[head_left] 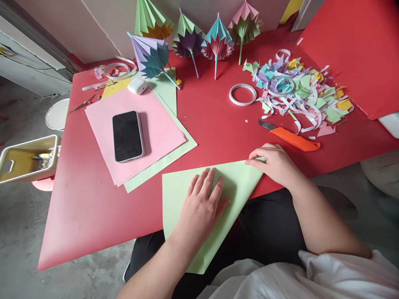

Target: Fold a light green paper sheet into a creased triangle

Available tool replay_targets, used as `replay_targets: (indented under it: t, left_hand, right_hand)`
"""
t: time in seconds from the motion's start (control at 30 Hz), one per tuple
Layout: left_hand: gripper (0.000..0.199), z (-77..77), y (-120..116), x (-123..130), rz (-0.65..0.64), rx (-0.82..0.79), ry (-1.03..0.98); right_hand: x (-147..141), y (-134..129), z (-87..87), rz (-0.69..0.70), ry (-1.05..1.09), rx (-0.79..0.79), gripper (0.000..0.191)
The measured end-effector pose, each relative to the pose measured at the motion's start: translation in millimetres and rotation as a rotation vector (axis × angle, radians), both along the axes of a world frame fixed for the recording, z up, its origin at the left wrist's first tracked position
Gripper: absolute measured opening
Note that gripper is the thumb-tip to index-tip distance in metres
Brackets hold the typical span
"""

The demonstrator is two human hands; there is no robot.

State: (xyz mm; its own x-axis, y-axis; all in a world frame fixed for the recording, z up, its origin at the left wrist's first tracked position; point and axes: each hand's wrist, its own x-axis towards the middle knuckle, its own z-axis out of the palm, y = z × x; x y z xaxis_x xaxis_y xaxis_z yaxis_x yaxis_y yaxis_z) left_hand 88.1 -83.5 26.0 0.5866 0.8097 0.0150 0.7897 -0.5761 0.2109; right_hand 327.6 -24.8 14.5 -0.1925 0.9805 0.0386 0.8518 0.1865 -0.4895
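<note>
In the head view, the left hand (pixel 204 201) lies flat with its fingers slightly spread on a light green sheet (pixel 179 195), gripping nothing, while the right hand (pixel 272 164) pinches the sheet's far right corner between thumb and fingers; the sheet lies at the near edge of the red counter (pixel 93 207) and hangs partly over it. Left of the sheet, a phone (pixel 127 136) rests on pink paper (pixel 158 124), and beyond the right hand are an orange-handled cutter (pixel 294 139), a roll of tape (pixel 242 95), a heap of paper scraps (pixel 307 89) and, farther left, five folded paper umbrellas (pixel 217 39).
</note>
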Motion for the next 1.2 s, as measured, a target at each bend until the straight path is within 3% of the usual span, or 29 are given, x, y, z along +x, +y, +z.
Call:
replay_targets:
  t: [1.2]
  left_hand:
    - [0.043,-5.7,1.8,-5.1,-0.003,-0.008,-0.043]
  right_hand:
    - [2.1,-2.8,-1.2,0.049,-0.097,0.074,0.018]
